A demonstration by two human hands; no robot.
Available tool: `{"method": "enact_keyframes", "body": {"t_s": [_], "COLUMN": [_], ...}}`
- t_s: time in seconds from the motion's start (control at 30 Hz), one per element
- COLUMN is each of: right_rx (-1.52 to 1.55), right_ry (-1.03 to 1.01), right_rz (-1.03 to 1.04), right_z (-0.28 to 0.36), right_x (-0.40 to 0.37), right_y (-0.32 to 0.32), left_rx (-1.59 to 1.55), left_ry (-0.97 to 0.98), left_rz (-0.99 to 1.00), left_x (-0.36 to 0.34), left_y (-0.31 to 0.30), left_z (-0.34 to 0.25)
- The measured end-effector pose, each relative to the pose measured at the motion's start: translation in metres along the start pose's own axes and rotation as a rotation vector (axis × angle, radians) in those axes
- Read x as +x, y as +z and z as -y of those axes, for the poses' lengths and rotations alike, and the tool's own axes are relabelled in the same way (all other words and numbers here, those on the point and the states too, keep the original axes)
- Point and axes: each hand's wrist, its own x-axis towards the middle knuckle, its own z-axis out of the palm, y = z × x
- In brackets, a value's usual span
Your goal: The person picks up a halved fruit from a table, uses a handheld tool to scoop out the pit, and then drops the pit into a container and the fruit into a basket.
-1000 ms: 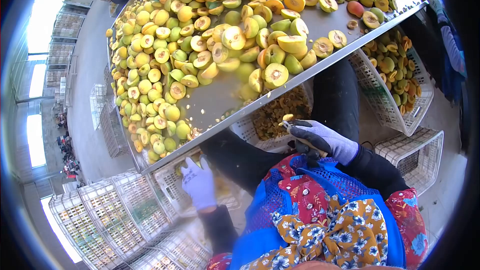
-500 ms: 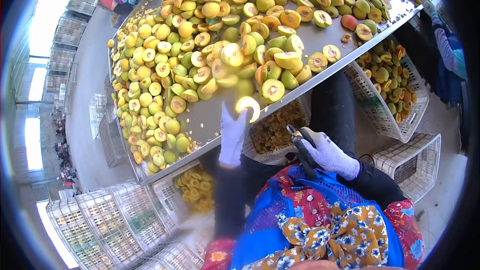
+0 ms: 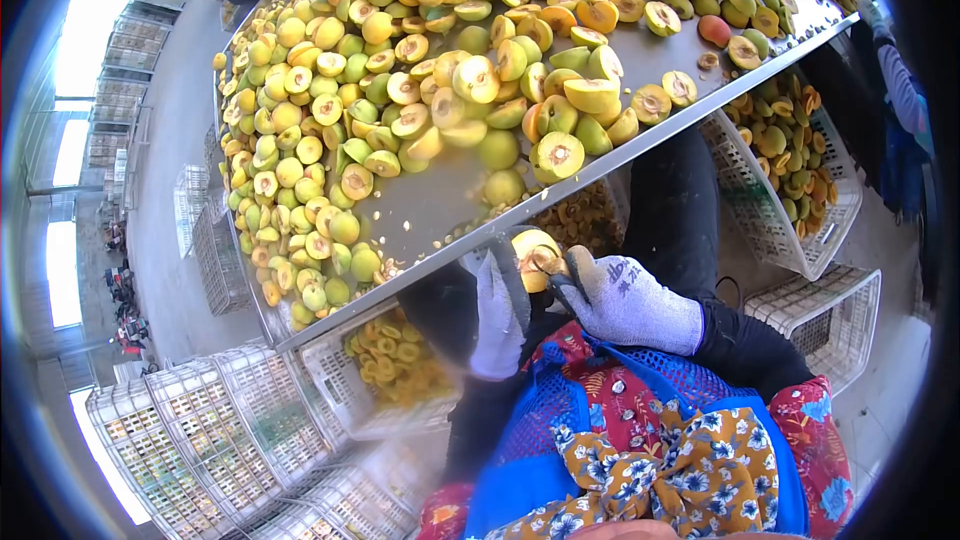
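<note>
Near my lap, just below the table's edge, my left hand [image 3: 500, 305] in a grey-white glove holds a halved yellow fruit [image 3: 535, 258], its cut face turned up. My right hand [image 3: 630, 302], gloved too, is closed round a small dark-handled tool, mostly hidden by the fingers. The tool's tip meets the cut face at the pit. Above both hands, the metal table [image 3: 420, 215] bears a large heap of halved yellow-green fruit [image 3: 475, 78].
A crate [image 3: 580, 215] of small pieces stands under the table edge. Another crate [image 3: 335, 370] with fruit halves is at lower left, beside stacked crates [image 3: 215, 430]. At right are a fruit-filled crate [image 3: 835, 210] and a tipped crate [image 3: 825, 320]. Other people appear at the top left and right.
My left hand has come down from the table's edge towards my lap with the fruit half. My right hand has moved slightly left, and its tool now meets the fruit.
</note>
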Motion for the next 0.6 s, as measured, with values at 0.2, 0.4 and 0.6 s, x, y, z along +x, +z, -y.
{"method": "enact_keyframes", "body": {"t_s": [0.2,0.4,0.6], "right_rx": [-0.032,1.800,1.915], "right_ry": [-0.285,0.631,0.757], "right_rz": [-0.035,0.666,0.671], "right_z": [0.000,-0.007,-0.020], "right_x": [-0.002,0.002,-0.006], "right_y": [0.004,-0.013,-0.009], "left_rx": [0.238,0.163,0.242], "left_ry": [0.238,0.363,0.264], "left_rz": [-0.149,-0.093,0.060], "left_x": [-0.001,0.001,0.006], "left_y": [0.009,0.010,0.006], "left_z": [0.009,0.022,0.019]}}
